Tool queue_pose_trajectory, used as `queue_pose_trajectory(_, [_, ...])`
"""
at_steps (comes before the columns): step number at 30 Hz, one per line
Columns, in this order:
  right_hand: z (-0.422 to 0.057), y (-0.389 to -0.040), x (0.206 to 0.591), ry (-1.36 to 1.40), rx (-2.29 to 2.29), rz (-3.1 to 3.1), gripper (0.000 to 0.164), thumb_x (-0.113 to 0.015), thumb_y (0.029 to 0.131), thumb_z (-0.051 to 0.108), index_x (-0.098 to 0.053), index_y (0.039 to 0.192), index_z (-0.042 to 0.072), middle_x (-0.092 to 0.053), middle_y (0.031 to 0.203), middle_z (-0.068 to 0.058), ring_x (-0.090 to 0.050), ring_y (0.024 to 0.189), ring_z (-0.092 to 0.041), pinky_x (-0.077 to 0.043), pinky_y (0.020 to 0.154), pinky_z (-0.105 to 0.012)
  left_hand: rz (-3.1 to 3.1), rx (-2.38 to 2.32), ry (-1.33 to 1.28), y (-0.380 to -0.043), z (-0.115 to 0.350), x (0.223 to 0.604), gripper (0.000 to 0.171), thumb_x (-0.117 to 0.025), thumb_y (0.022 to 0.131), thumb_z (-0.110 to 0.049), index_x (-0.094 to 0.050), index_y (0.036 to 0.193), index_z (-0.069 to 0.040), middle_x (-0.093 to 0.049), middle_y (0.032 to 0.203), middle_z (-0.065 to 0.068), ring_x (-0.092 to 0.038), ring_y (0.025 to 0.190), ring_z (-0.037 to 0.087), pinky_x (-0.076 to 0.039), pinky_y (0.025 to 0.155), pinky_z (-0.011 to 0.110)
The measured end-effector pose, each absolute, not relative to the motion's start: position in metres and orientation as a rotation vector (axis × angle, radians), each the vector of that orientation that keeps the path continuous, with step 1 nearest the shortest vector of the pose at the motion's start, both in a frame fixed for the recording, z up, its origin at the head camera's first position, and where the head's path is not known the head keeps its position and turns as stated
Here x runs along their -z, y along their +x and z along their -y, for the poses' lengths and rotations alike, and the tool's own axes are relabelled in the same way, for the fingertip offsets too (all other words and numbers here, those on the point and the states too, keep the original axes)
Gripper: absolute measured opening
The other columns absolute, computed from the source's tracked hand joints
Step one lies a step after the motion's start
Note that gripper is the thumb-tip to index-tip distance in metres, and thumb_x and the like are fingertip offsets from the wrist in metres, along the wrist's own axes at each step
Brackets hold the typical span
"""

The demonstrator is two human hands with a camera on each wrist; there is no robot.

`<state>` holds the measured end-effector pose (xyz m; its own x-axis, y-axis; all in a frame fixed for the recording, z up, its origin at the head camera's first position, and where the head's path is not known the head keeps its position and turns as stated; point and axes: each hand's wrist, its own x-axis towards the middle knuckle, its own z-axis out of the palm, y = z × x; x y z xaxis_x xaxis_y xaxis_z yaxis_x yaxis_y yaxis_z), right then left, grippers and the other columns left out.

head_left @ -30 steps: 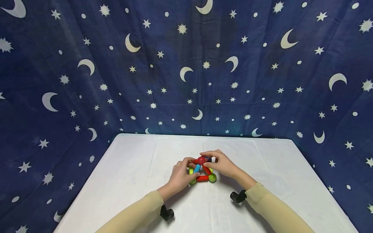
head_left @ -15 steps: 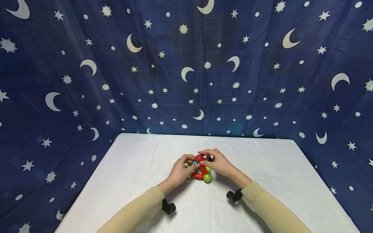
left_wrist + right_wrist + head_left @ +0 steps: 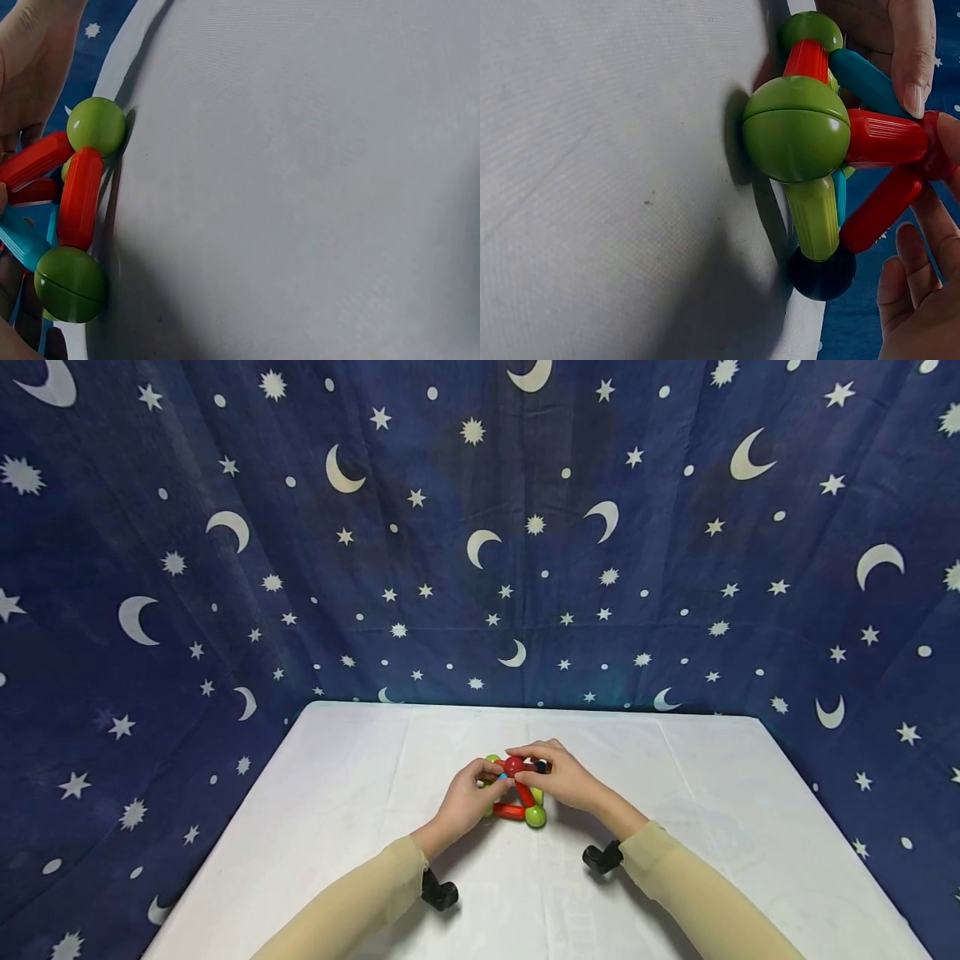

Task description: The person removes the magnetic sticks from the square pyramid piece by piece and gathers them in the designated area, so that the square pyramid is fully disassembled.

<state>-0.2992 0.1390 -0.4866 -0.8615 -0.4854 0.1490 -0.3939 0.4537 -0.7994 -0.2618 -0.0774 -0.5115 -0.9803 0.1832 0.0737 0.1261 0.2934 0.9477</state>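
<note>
A pyramid-like frame of magnetic building rods and balls stands on the table, a red ball (image 3: 513, 767) at its peak. My right hand (image 3: 568, 778) pinches this ball between thumb and fingers. From the other side, my left hand (image 3: 467, 795) grips the upper end of a blue magnetic rod (image 3: 866, 79), its thumb close to the red ball. Sloping red rods (image 3: 885, 139) run down from the peak. Along the base are a red rod (image 3: 79, 199), a yellow-green rod (image 3: 814, 217), green balls (image 3: 795, 127) and a dark blue ball (image 3: 821, 274). My fingers partly hide the far side.
A white cloth covers the table (image 3: 360, 768). Behind and beside it hangs a dark blue curtain (image 3: 435, 602) with moons and stars. Black wrist mounts (image 3: 602, 858) stick out below both sleeves.
The frame and my right hand have shifted slightly left in the head view. My left thumb has moved up the blue rod towards the red ball. Little differs over the last half second.
</note>
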Motion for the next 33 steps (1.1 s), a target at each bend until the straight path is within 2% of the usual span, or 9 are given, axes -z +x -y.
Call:
queue_pose_trajectory(10, [-0.1384,-0.3024,0.4857,-0.772,1.386,-2.57,0.038,-0.074,0.095,0.029,-0.071,0.131,0.019,-0.066,0.121,0.009,-0.047,0.117,-0.02,-0.045,0.093,-0.044,-2.472,-1.822,0.261,-0.2615,0.0778,0.5083,0.025,-0.076,0.095,-0.028,-0.066,0.108,-0.009,-0.068,0.1,0.002,-0.067,0.085,0.015,-0.055,0.076,0.029])
queue_pose_trajectory(20, [-0.1376,-0.3047,0.4847,-0.754,1.378,-2.559,0.035,-0.074,0.095,0.027,-0.072,0.129,0.02,-0.065,0.119,0.009,-0.047,0.116,-0.019,-0.044,0.091,-0.04,-2.436,-1.848,0.259,-0.2627,0.0794,0.508,0.027,-0.077,0.094,-0.027,-0.067,0.109,-0.007,-0.068,0.098,0.002,-0.067,0.082,0.017,-0.054,0.073,0.029])
queue_pose_trajectory(25, [-0.1376,-0.3045,0.4842,-0.751,1.383,-2.562,0.033,-0.074,0.095,0.029,-0.073,0.128,0.023,-0.066,0.12,0.008,-0.047,0.116,-0.02,-0.044,0.091,-0.041,-2.446,-1.839,0.251,-0.2633,0.0789,0.507,0.024,-0.077,0.093,-0.027,-0.067,0.106,-0.009,-0.068,0.097,0.001,-0.066,0.084,0.016,-0.053,0.073,0.028])
queue_pose_trajectory(33, [-0.1388,-0.3058,0.487,-0.761,1.385,-2.564,0.037,-0.074,0.095,0.033,-0.072,0.13,0.019,-0.065,0.122,0.008,-0.047,0.118,-0.021,-0.043,0.091,-0.041,-2.469,-1.818,0.256,-0.2629,0.0823,0.5071,0.023,-0.076,0.094,-0.033,-0.069,0.106,-0.014,-0.068,0.098,0.0,-0.064,0.09,0.017,-0.053,0.075,0.031])
